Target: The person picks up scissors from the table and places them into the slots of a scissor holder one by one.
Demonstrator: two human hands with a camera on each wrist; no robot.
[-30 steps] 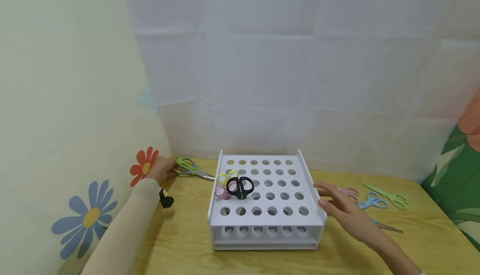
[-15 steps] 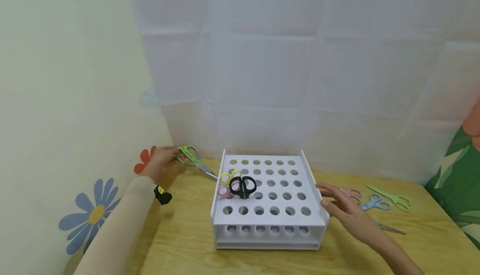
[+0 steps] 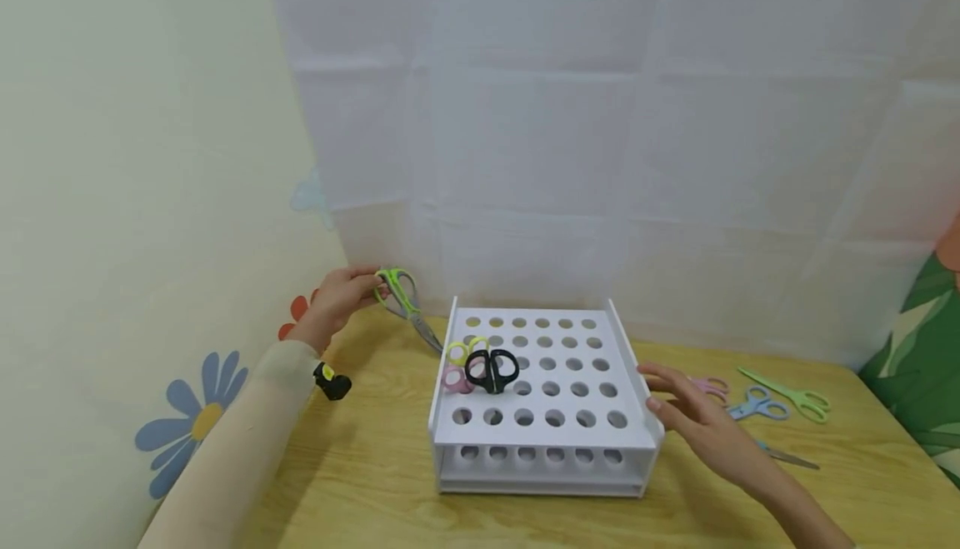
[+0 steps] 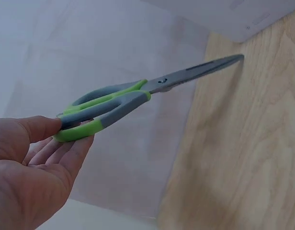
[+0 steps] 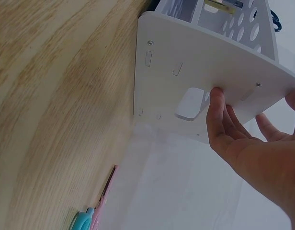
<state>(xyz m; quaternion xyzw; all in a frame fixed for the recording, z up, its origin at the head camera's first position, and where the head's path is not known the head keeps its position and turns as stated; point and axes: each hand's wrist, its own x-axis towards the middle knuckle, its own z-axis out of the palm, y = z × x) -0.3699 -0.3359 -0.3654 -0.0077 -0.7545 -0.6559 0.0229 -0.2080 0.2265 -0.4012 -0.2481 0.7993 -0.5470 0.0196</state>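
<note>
In the head view my left hand (image 3: 341, 301) pinches one handle loop of a pair of grey and lime-green scissors (image 3: 415, 313). The left wrist view shows the thumb above the loop and fingers beneath; the blades (image 4: 195, 72) slant down toward the rack. A white rack with rows of round holes (image 3: 540, 436) stands on the table. Black-handled scissors (image 3: 492, 372), pink ones (image 3: 457, 384) and yellow ones (image 3: 468, 351) stand in its left-side holes, blades mostly hidden. My right hand (image 3: 708, 428) rests its fingertips against the rack's right side panel (image 5: 186, 62), extended and gripping nothing.
Right of the rack lie pink scissors (image 3: 712, 389), blue scissors (image 3: 759, 403), light green scissors (image 3: 806, 403) and a pair partly behind my hand, its blade (image 3: 795, 459) showing. A white cloth (image 3: 525, 157) hangs behind. A flowered cloth (image 3: 187, 282) borders the left.
My left hand has lifted the green and grey scissors off the table and moved them slightly right, tilting the blades downward. The right hand stays at the rack. The head view has shifted a little.
</note>
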